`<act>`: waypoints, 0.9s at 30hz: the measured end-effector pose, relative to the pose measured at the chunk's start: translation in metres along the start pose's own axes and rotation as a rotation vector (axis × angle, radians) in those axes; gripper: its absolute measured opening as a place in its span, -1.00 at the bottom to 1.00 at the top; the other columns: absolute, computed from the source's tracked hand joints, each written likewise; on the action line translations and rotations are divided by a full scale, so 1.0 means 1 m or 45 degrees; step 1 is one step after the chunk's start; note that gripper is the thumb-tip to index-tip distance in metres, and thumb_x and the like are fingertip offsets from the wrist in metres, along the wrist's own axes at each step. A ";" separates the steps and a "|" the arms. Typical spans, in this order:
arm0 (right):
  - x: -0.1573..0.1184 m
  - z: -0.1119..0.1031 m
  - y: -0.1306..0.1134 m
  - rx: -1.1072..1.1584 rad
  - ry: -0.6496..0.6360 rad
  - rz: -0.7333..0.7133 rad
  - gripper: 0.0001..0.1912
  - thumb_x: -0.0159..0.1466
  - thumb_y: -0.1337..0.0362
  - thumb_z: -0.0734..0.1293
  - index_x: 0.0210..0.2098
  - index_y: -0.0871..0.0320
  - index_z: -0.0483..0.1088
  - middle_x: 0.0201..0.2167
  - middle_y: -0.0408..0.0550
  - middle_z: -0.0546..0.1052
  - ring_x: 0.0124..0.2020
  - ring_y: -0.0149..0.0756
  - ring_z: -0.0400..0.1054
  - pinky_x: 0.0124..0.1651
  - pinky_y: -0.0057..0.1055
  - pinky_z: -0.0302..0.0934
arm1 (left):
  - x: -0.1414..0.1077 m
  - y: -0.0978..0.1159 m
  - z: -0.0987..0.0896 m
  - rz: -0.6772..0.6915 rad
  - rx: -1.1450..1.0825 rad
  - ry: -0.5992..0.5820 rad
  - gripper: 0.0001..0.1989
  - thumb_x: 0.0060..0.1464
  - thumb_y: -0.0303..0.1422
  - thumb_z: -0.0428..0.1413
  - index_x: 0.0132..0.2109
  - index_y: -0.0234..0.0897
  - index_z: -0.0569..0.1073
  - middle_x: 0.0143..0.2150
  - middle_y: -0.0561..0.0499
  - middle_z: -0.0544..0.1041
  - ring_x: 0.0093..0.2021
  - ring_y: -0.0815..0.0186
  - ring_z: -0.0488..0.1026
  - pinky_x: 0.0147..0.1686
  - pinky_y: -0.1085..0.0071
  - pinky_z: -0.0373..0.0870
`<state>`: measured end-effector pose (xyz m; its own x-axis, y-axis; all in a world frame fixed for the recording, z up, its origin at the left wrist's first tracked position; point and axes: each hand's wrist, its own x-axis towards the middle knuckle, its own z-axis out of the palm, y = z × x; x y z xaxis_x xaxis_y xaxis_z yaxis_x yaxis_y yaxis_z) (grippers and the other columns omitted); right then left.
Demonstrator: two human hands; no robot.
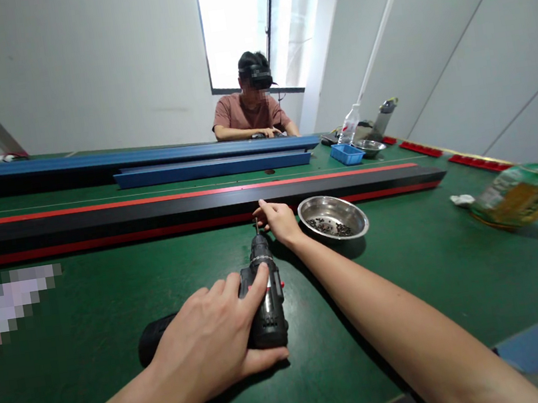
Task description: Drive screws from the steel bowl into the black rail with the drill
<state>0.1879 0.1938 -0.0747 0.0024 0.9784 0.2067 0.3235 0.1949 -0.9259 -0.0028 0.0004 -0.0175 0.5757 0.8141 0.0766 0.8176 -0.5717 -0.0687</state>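
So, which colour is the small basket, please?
The small basket is blue, best seen in the head view.

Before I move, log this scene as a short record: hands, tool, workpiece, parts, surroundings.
left hand: wrapped around the power drill; the hand covers part of it
right hand: fingers by the drill bit; contact unclear
drill pose: bit toward the long black bar
bar: red stripes along its length, lying across the green table
parts: small dark pieces in the steel bowl, right of the right hand
beyond bar: blue bars, seated co-worker
far right: tilted container, yellow label
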 end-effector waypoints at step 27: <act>-0.002 0.001 -0.001 0.009 -0.027 -0.075 -0.36 0.39 -0.19 0.16 -0.35 0.19 0.62 -0.43 0.00 0.62 -0.41 -0.28 0.51 -0.33 -0.43 0.30 | 0.000 0.000 -0.001 0.011 0.007 0.002 0.01 0.08 0.31 -0.01 0.49 -0.15 0.05 -0.03 -0.19 0.50 -0.15 -0.02 0.53 -0.16 0.06 0.52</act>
<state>0.1870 0.1920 -0.0743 -0.0369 0.9664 0.2542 0.3155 0.2527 -0.9147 -0.0025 0.0006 -0.0167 0.5831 0.8087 0.0777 0.8123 -0.5784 -0.0749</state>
